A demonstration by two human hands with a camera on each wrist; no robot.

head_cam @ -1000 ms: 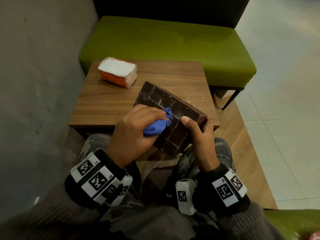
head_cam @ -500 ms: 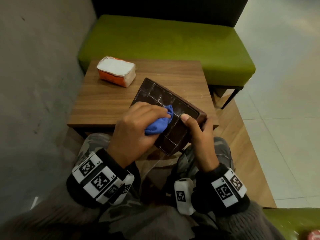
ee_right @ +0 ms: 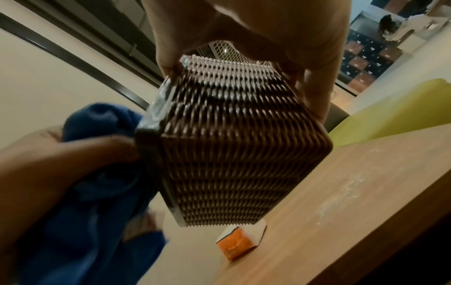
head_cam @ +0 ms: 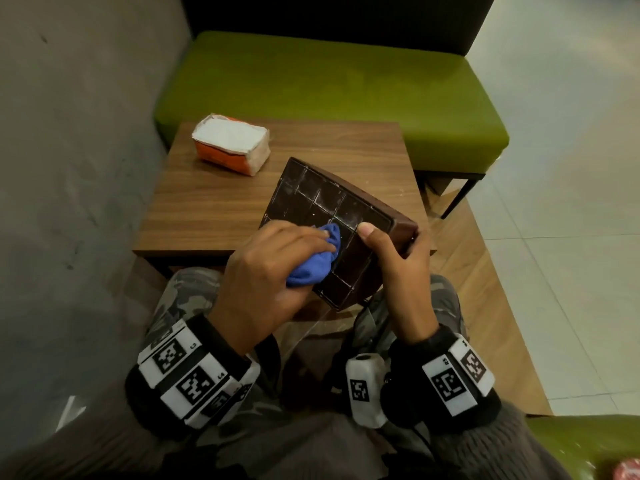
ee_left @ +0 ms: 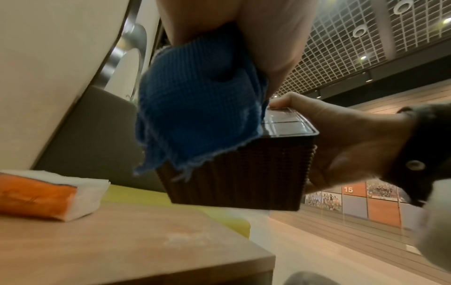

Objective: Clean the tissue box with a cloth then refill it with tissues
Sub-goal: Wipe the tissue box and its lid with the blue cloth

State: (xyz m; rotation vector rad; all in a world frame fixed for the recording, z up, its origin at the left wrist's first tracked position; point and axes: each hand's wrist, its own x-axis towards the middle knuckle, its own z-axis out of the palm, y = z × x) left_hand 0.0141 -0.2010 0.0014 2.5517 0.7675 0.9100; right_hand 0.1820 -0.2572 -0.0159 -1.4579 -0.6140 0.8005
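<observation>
A dark brown woven tissue box (head_cam: 322, 209) (ee_left: 244, 173) (ee_right: 234, 146) is held tilted over the near table edge, its gridded flat face turned up toward me. My right hand (head_cam: 394, 258) (ee_left: 341, 142) grips its right side, thumb on the flat face and fingers round the woven wall. My left hand (head_cam: 273, 265) (ee_right: 61, 158) holds a bunched blue cloth (head_cam: 313, 261) (ee_left: 195, 115) (ee_right: 97, 173) and presses it against the near part of the flat face. A pack of white tissues in orange wrap (head_cam: 232, 143) (ee_left: 48, 194) (ee_right: 240, 243) lies at the far left of the table.
The small wooden table (head_cam: 214, 206) stands against a grey wall on the left. A green bench (head_cam: 329, 84) runs behind it. White dust marks the table top near its right edge (ee_right: 341, 196). Tiled floor lies to the right.
The left hand with the cloth has slid slightly back toward me along the box's flat face. The box and the right hand stay nearly where they were.
</observation>
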